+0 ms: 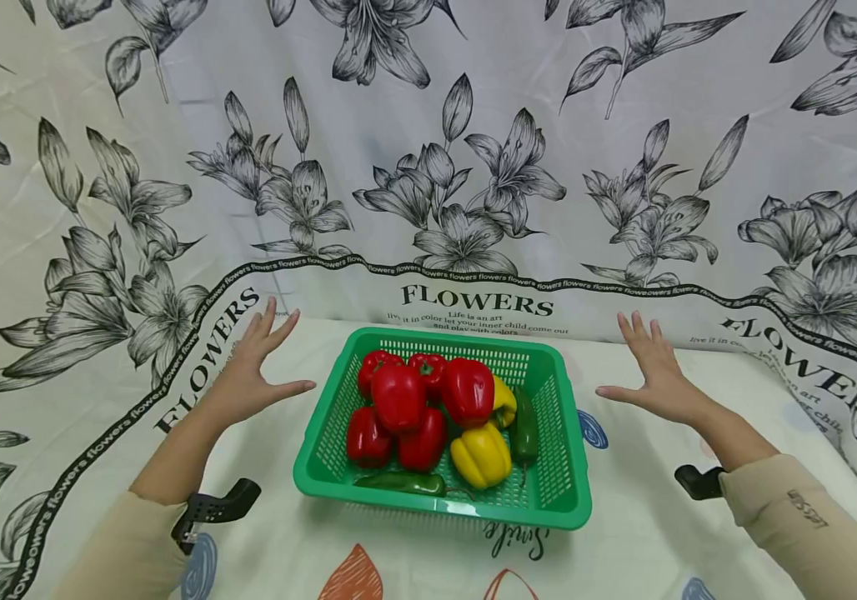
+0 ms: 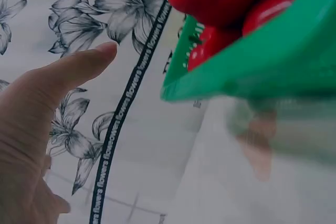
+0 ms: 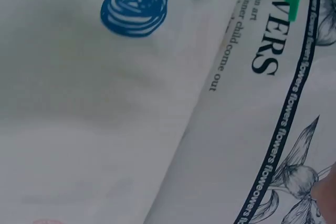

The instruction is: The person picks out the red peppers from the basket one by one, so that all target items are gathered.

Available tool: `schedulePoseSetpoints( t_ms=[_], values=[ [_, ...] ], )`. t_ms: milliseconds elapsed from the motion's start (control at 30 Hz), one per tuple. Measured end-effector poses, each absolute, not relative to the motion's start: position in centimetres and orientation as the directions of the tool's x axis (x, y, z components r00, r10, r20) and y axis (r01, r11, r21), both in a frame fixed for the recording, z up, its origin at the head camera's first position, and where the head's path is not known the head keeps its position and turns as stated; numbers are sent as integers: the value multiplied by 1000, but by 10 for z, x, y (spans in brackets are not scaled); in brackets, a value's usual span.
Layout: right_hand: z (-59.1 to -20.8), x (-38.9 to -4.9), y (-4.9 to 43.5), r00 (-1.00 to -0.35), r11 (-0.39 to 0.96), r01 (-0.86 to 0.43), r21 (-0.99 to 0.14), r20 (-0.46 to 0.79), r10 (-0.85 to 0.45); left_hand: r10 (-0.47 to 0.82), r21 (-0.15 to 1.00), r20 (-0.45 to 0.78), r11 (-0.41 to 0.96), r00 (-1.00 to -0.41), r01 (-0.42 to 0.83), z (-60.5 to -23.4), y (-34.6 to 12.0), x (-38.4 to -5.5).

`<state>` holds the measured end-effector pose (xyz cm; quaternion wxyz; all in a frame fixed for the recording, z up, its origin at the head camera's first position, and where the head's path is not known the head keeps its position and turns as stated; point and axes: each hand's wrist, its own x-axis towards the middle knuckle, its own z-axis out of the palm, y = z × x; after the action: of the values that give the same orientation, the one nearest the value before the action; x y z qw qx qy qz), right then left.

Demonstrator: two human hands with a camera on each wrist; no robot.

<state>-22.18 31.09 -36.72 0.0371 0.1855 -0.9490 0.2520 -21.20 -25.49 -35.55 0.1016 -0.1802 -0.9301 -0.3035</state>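
Note:
Between the two hands a green plastic basket stands on the white cloth. Several red bell peppers are heaped in its left and middle part. Two yellow bell peppers lie right of them. One long green pepper is by the right side, another green pepper along the front wall. My left hand hovers left of the basket, fingers spread, touching nothing; its thumb shows in the left wrist view. My right hand is held likewise on the right, apart from the basket.
A white table cloth with printed leaves and blue swirls lies under the basket. Behind it hangs a white curtain printed with flowers and lettering. Black camera mounts sit at both wrists.

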Motion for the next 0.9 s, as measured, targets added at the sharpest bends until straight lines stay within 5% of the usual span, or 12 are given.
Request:
schedulePoseSetpoints(
  t_ms=[333,900],
  values=[
    [-345,-217,281,-937,687,-164,-707,-106,-333,301,815,131,510,-945,275,-366,-234,-209],
    [-346,-223,245,-823,502,-199,-842,-135,-552,216,919,69,365,-974,146,-401,-207,-191]
  ],
)
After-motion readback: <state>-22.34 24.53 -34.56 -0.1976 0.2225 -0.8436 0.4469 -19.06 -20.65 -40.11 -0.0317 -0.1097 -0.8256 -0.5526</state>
